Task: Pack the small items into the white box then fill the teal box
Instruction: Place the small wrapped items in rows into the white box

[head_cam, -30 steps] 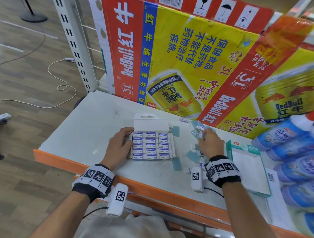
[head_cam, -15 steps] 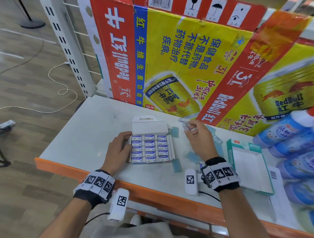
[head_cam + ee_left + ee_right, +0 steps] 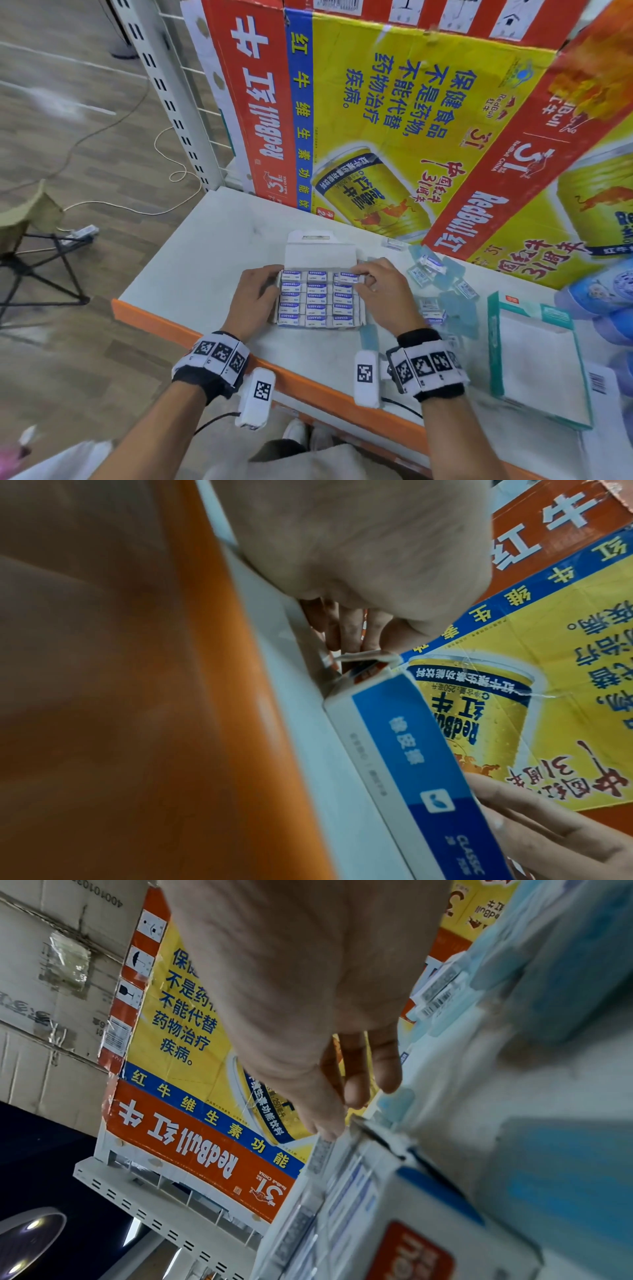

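The white box (image 3: pixel 318 255) lies open on the table, lid flap back, with rows of small blue-and-white erasers (image 3: pixel 317 303) in it. My left hand (image 3: pixel 255 296) grips its left side, fingers curled at the corner (image 3: pixel 342 631). My right hand (image 3: pixel 371 286) pinches one small eraser (image 3: pixel 346 277) over the box's top right corner. In the right wrist view its fingertips (image 3: pixel 329 1129) are down on the box's edge. The teal box (image 3: pixel 495 346) lies open to the right, with nothing in it. More loose erasers (image 3: pixel 428 265) are scattered between the two boxes.
Pale teal sleeves (image 3: pixel 455 305) lie among the loose erasers. A large Red Bull carton (image 3: pixel 394 113) stands along the table's back. Blue bottles (image 3: pixel 603 294) are stacked at far right. The orange table edge (image 3: pixel 178 334) runs under my wrists. A folding stool (image 3: pixel 30 240) stands on the floor at left.
My right hand has come left from the loose pile to the white box's top right corner with an eraser pinched in it. My left hand has stayed on the box's left side.
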The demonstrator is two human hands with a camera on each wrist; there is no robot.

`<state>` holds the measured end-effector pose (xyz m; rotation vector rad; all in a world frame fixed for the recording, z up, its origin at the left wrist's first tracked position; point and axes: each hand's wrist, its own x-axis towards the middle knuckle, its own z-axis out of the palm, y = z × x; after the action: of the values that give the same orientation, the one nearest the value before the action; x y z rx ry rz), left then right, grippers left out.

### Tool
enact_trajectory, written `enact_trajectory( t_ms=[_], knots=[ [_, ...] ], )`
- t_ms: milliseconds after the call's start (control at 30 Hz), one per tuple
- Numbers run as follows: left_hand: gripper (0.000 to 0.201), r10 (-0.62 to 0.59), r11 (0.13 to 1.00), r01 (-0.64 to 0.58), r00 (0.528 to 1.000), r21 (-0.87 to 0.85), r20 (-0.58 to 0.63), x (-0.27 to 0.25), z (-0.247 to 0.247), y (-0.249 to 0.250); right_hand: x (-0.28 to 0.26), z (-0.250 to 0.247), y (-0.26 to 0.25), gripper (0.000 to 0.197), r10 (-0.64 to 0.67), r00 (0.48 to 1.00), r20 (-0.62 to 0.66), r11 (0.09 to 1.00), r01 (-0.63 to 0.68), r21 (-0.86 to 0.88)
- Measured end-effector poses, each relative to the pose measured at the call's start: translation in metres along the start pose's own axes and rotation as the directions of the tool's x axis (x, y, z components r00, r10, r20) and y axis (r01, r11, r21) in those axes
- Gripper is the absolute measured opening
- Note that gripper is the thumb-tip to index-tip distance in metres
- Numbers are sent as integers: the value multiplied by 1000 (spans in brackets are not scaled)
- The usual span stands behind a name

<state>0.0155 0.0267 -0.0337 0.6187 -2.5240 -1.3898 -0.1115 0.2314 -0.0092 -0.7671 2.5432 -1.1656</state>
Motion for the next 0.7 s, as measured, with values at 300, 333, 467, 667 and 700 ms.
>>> enact_trajectory(
  t_ms=[300,333,467,667,700],
  knots=[
    [50,-6,999,6,1000,35,-21,-1,3,-3,5,9,4,23,-64,998,-13,995,63,-81],
    [50,-3,999,4,1000,32,-22,-1,3,-3,5,9,3,22,-55,998,-14,995,53,-87],
    [50,14,1000,-14,999,20,-36,-1,5,-5,5,13,0,22,-7,999,-43,999,5,-46],
    [52,55,998,-54,998,15,-27,0,4,-11,-2,20,-7,25,86,986,-140,996,-87,-5],
    [55,64,998,-64,998,14,-21,1,3,-11,-3,21,-8,27,95,983,-154,995,-96,1]
  ],
)
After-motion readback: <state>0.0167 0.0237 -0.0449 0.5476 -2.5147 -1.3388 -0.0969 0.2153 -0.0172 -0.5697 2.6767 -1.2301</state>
